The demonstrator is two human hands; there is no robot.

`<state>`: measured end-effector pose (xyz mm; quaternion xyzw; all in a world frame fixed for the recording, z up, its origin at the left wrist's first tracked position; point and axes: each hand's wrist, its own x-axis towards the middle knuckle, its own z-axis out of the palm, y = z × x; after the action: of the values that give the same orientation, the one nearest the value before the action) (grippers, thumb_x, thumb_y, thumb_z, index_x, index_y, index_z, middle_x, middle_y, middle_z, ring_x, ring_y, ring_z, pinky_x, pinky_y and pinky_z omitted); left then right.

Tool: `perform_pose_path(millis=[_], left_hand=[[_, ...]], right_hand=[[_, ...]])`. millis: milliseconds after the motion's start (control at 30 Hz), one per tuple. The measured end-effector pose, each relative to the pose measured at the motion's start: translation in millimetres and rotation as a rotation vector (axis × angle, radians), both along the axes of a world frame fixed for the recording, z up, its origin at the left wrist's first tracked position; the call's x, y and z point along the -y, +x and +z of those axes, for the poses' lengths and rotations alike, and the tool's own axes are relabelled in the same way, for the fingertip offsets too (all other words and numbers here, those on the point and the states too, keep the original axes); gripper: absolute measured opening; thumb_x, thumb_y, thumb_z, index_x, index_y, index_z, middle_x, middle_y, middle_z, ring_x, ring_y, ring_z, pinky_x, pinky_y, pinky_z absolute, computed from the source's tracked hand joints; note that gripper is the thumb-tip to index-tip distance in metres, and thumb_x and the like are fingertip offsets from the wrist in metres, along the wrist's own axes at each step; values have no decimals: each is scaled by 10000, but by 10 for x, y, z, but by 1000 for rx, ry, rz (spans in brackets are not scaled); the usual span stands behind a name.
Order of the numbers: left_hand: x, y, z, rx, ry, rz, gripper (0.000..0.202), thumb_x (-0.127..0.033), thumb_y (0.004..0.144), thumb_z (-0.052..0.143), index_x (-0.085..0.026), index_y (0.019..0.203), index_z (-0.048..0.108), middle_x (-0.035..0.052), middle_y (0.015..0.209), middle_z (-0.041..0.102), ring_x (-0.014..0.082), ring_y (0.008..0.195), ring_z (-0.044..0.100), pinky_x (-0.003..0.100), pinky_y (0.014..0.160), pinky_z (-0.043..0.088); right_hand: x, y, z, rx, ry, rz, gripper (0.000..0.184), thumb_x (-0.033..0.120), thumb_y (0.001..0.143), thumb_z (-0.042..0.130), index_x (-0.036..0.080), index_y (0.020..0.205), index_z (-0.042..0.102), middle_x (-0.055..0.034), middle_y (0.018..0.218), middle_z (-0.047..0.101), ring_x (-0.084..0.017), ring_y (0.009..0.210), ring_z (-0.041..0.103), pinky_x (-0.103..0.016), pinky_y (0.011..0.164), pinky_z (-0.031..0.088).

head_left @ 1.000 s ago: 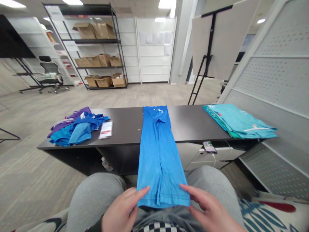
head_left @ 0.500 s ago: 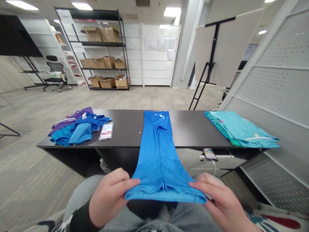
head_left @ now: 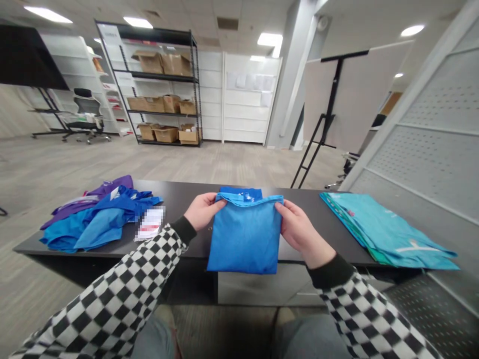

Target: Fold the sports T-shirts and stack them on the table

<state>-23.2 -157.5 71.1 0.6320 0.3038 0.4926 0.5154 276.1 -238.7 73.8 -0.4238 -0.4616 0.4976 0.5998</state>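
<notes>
A blue shirt [head_left: 245,239] lies doubled over on the dark table, its folded lower part hanging past the front edge. My left hand [head_left: 204,212] pinches the left end of its hem, and my right hand [head_left: 297,227] pinches the right end. Both hands hold the hem over the tabletop, close to the shirt's far end, where a strip with a white print still shows behind the hem. The shirt's underside is hidden.
Crumpled blue and purple clothes [head_left: 101,214] lie at the table's left, beside a white card [head_left: 150,223]. A stack of flat teal and green clothes [head_left: 392,227] sits at the right, overhanging the front edge of the table [head_left: 187,189]. A perforated panel [head_left: 437,144] stands on the right.
Both hands have carried the shirt's hem from near my lap up and away from me, over the table, folding the shirt back on itself. The view has tilted up slightly.
</notes>
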Motion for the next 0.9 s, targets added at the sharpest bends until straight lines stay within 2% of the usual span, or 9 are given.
perform_pose_path(millis=[100, 233, 367, 433, 533, 633, 733, 833, 900], left_hand=[[-500, 196, -129, 110, -112, 9, 422, -460, 752, 941, -136, 988, 810, 60, 894, 814, 174, 731, 709, 318, 755, 602], [-1051, 405, -268, 239, -218, 118, 271, -302, 712, 854, -177, 897, 701, -12, 755, 714, 150, 668, 656, 274, 689, 560], [-1478, 553, -384, 295, -276, 129, 247, -241, 775, 756, -203, 985, 632, -27, 765, 668, 175, 697, 670, 318, 747, 595], [-1663, 580, -463, 163, -255, 201, 249, -227, 835, 739, -186, 1063, 648, 2, 818, 700, 199, 753, 702, 365, 826, 614], [-1874, 521, -595, -283, -106, 415, 328, -217, 873, 780, -150, 1183, 698, 73, 961, 771, 251, 924, 750, 423, 1002, 594], [-1941, 388, -673, -683, 145, 542, 409, -226, 904, 765, -151, 1304, 727, 135, 1223, 793, 310, 1209, 731, 451, 1178, 518], [-1839, 300, -677, -858, 317, 538, 454, -260, 953, 672, -137, 1386, 729, 170, 1396, 751, 334, 1360, 677, 474, 1246, 481], [-1609, 314, -682, -930, 402, 358, 562, -399, 1009, 614, -148, 1507, 686, 168, 1537, 696, 335, 1466, 624, 480, 1293, 446], [-1428, 362, -705, -1013, 432, 169, 678, -534, 1036, 586, -174, 1611, 618, 160, 1678, 596, 348, 1585, 521, 513, 1347, 370]], right_hand=[[-535, 17, -80, -72, -40, -11, 467, 541, 768, 950, 246, 1055, 730, -37, 986, 808, -245, 921, 744, -364, 868, 617], [-1189, 107, -152, -57, -127, 12, 339, 468, 793, 798, 248, 1019, 675, -62, 972, 811, -284, 959, 764, -394, 870, 636], [-1752, 193, -279, -14, -160, 7, 271, 448, 851, 673, 235, 1018, 662, -66, 909, 796, -272, 899, 761, -397, 848, 636], [-1977, 239, -398, 114, -127, -95, 225, 401, 873, 672, 233, 1023, 665, -38, 872, 774, -241, 847, 738, -375, 839, 621], [-2201, 322, -588, 584, -115, -268, 191, 298, 866, 716, 218, 1037, 690, -25, 831, 752, -222, 825, 706, -361, 865, 595], [-2274, 380, -693, 994, -23, -332, 332, 221, 881, 703, 182, 1210, 729, -72, 966, 806, -251, 926, 736, -391, 952, 588], [-2203, 370, -694, 1177, 86, -317, 409, 225, 945, 637, 143, 1335, 733, -145, 1182, 820, -298, 1077, 762, -445, 1045, 586], [-2006, 300, -665, 1301, 196, -260, 443, 297, 1013, 597, 140, 1402, 742, -195, 1435, 749, -340, 1331, 699, -495, 1190, 524], [-1843, 232, -665, 1371, 264, -110, 532, 410, 1076, 567, 187, 1546, 677, -167, 1635, 632, -340, 1523, 574, -532, 1303, 416]])
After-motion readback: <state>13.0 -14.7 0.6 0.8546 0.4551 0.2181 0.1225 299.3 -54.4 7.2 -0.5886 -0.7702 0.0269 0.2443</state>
